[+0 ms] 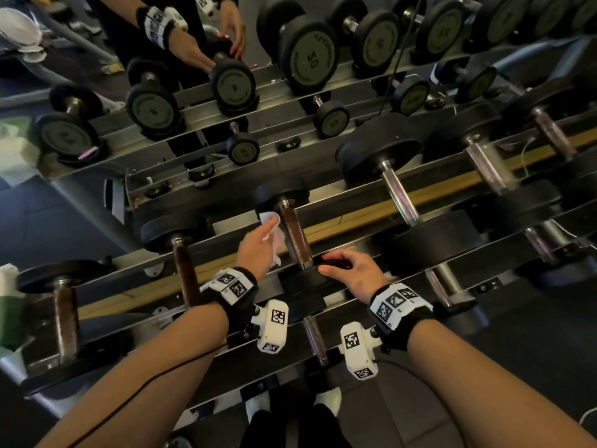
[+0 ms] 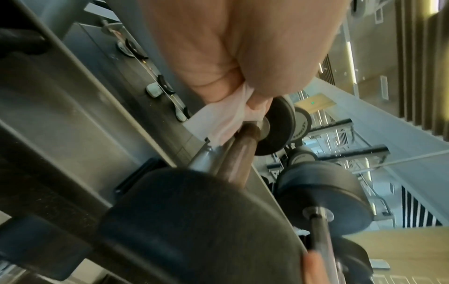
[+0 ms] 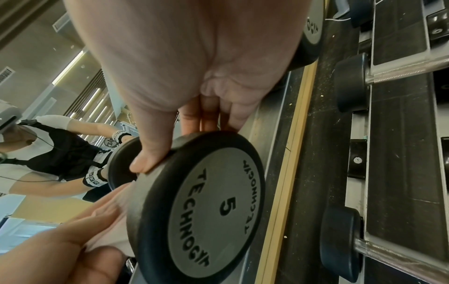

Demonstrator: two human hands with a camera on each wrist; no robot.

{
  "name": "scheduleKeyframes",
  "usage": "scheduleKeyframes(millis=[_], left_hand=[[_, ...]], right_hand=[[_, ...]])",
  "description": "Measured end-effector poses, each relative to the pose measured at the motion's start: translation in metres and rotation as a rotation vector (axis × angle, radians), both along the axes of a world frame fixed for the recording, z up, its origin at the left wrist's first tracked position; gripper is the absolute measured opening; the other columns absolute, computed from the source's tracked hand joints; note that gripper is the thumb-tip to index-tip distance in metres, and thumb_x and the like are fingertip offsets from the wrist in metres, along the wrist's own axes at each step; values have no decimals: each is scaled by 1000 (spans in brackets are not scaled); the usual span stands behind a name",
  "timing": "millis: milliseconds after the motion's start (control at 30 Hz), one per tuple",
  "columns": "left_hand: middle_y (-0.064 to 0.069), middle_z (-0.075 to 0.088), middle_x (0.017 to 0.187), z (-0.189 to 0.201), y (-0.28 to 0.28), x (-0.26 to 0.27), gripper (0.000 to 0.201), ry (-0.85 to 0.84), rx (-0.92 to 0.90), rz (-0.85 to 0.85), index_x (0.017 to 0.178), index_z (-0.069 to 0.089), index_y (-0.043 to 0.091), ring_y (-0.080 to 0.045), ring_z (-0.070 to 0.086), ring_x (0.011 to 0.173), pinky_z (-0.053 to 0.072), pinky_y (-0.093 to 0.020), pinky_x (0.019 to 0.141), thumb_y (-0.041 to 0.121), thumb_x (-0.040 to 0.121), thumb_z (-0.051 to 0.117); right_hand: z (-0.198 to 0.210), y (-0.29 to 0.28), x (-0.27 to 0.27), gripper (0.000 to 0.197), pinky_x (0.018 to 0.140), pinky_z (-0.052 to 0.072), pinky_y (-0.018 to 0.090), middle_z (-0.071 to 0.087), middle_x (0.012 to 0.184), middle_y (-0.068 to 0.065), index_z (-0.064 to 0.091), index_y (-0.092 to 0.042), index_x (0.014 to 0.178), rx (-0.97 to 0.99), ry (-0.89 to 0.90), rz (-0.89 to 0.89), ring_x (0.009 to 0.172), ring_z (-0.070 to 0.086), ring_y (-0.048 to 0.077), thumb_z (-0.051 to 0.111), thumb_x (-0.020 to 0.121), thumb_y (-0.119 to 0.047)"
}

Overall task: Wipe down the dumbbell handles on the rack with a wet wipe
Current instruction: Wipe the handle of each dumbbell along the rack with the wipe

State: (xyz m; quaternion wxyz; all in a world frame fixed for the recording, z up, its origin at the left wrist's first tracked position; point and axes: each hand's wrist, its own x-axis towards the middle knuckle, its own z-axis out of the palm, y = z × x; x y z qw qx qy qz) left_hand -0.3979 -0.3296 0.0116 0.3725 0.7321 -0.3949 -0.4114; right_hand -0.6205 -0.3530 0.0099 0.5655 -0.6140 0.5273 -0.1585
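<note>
A small dumbbell marked 5 lies on the rack's upper tier (image 1: 352, 218), with a brown handle (image 1: 294, 234) between two black heads. My left hand (image 1: 269, 231) pinches a crumpled white wet wipe (image 1: 274, 240) and holds it against the handle's left side near the far head. In the left wrist view the wipe (image 2: 218, 123) hangs from my fingers beside the handle (image 2: 243, 148). My right hand (image 1: 332, 265) grips the near head (image 1: 303, 286); the thumb (image 3: 148, 153) lies on the head's rim (image 3: 155, 221) and the fingers curl behind it.
More dumbbells lie either side: a brown-handled one (image 1: 184, 273) to the left and a chrome-handled one (image 1: 400, 195) to the right. A lower tier (image 1: 315, 341) holds others. A mirror (image 1: 206, 101) behind the rack reflects the dumbbells and my arms.
</note>
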Motion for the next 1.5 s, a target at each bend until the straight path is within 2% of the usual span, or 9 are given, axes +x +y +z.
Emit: scheduleKeyframes(millis=[300,400,567,700,800,967,1133,1267,1500], left_hand=[[6,56,119,-3,4,-5,44,-296,54,-319,149,43,34,-15,59,108,42,-24,87,23,107,41],[6,71,110,-5,18,-14,38,228,109,-147,123,66,23,-10,68,102,49,-24,89,49,102,47],[-10,64,96,0,12,0,30,845,92,82,102,66,1,-17,65,85,50,-29,90,29,100,56],[9,64,110,-2,4,-9,26,436,101,48,127,63,15,-6,61,99,48,-32,100,21,104,51],[5,77,96,1,15,-16,34,409,93,-81,114,70,20,-6,71,94,54,-17,80,43,103,48],[-8,62,137,-8,28,-8,35,-154,83,-391,137,59,21,-25,56,129,38,-27,106,21,105,48],[3,61,135,-4,42,6,31,119,208,-502,132,62,29,-11,59,122,44,-28,105,26,105,48],[7,72,87,0,38,7,24,436,121,-193,103,74,23,1,70,77,51,-9,64,31,103,51],[-5,74,113,-6,37,-14,47,529,198,-187,120,68,12,-21,69,111,53,-34,94,51,94,61]], right_hand=[[0,3,1,35,100,48,34,67,111,-3,69,-23,115,5,-10,-41,107,62,12,77,82,-29],[0,2,1,36,102,48,37,68,113,-1,69,-23,116,1,-8,-38,109,61,14,78,82,-30],[0,3,0,35,101,47,37,67,113,-2,68,-23,117,-5,-4,-23,109,61,13,76,83,-31],[-2,7,0,34,90,48,25,66,111,-3,68,-24,117,-12,-19,-49,109,60,14,75,84,-31],[-5,12,2,36,87,45,21,63,113,-4,66,-23,120,-33,-26,-70,111,57,13,73,86,-30],[-9,16,3,40,105,45,36,62,124,1,64,-25,126,-32,-29,-103,119,55,16,71,87,-31],[-9,19,3,44,107,44,35,62,127,-2,61,-26,130,-23,-47,-114,121,55,14,70,88,-31],[-6,20,4,44,106,43,33,61,129,-1,60,-25,132,-19,-49,-117,122,54,14,69,89,-30],[-3,23,6,44,109,43,39,59,132,2,59,-24,133,5,-80,-148,123,54,17,69,90,-27]])
